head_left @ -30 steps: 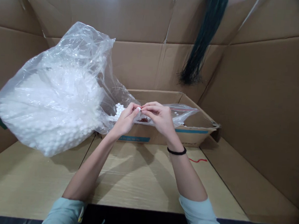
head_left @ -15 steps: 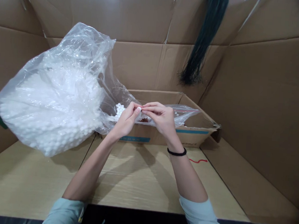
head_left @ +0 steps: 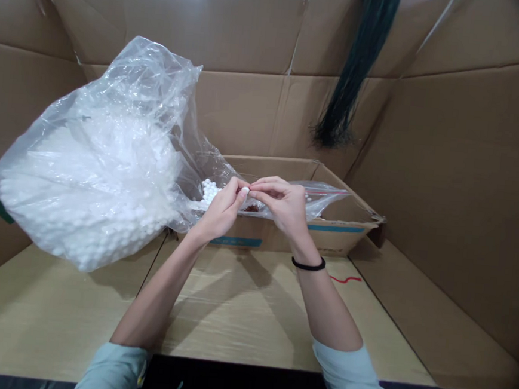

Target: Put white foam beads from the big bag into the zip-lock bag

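Note:
Above the open cardboard box (head_left: 283,235), my left hand (head_left: 223,212) is closed, pinching a small white foam ball (head_left: 245,191) between thumb and fingers. My right hand (head_left: 283,205) meets it fingertip to fingertip at the ball, its thumb and fingers pinched together. Whatever the right fingertips grip is too small to make out. Just left of my hands lie loose white balls (head_left: 209,192) in the box. Some reddish-brown bits (head_left: 253,208) show beneath my fingers. A clear zip bag (head_left: 326,197) with a red seal line lies in the box behind my right hand.
A large clear plastic bag full of white balls (head_left: 93,187) stands at the left, its mouth draped into the box. A bundle of dark green wires (head_left: 356,76) hangs at the back. A red string (head_left: 346,280) lies on the table (head_left: 232,312). Tall cardboard walls (head_left: 245,31) surround the table.
Both hands have shifted very slightly to the right in view, still pinched together at the white ball. Nothing else has visibly changed.

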### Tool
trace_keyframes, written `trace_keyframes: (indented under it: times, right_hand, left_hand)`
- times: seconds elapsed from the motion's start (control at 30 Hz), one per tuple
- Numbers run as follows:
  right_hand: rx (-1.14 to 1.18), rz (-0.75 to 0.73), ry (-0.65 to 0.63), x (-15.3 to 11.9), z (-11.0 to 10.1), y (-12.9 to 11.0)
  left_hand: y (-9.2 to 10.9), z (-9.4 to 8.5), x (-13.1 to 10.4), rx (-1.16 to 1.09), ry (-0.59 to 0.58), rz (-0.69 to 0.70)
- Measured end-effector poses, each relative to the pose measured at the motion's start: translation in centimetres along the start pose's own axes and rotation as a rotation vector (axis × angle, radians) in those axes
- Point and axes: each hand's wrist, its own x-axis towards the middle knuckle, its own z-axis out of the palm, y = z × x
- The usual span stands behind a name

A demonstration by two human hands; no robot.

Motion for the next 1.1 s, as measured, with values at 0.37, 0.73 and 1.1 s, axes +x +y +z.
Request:
trace_keyframes:
  times: [0.37,0.73,1.1]
  right_hand:
    - [-0.283,-0.201,-0.133,-0.2,-0.3,-0.7]
    - [-0.609,-0.274,0.363,0.5,-3.7,-0.9]
    - [-0.941,-0.074,0.628,1.3,-10.0,0.0]
  left_hand:
    - [0.1,0.1,0.3,-0.323,0.027,-0.119]
    - [1.2,-1.1,0.4,-0.295,0.094,-0.253]
    - [-0.7,-1.2,1.0,-0.43,0.14,-0.375]
